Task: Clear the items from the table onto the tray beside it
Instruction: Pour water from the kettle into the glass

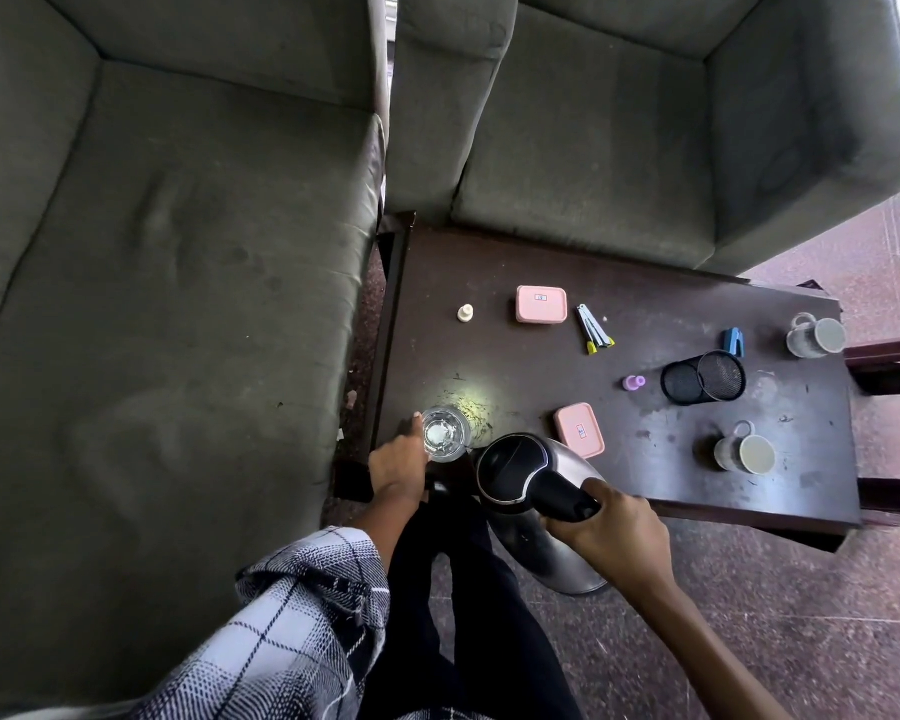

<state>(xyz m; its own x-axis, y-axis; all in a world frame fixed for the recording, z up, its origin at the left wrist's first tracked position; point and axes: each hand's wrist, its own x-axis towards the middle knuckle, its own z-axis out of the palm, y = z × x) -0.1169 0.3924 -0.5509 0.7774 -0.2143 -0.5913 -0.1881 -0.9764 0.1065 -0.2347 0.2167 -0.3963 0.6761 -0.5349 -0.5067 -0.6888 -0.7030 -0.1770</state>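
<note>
Nearest to you, your right hand (609, 532) is clamped around the black handle of a steel kettle (520, 470). The kettle is tilted, its long axis running from the handle at lower right up to the lid and spout at upper left, and its body hangs over the near edge of the dark wooden table (541, 366). Just left of the spout, at the table's near left corner, stands a clear glass (444, 433). Your left hand (398, 457) grips it from the left, fingers wrapped round its side. The kettle and glass are almost touching, so both hands are occupied at this one corner. Everything else to be cleared lies to your right and farther off. Just beyond the kettle is a pink box (580, 429), then a mug (744, 453) towards the right. Farther in are a small purple piece (634, 383) and a black mesh pen holder (703, 377) lying on its side. Farthest away are a small white cap (466, 312), a second pink box (541, 304), a folding metal tool (593, 328), a blue clip (733, 341) and a second mug (817, 336). Your right hand is the nearer one to all of these. No tray can be made out. A dark wooden frame (889, 356) juts out past the table's right end, and whether the tray sits there cannot be told.
</note>
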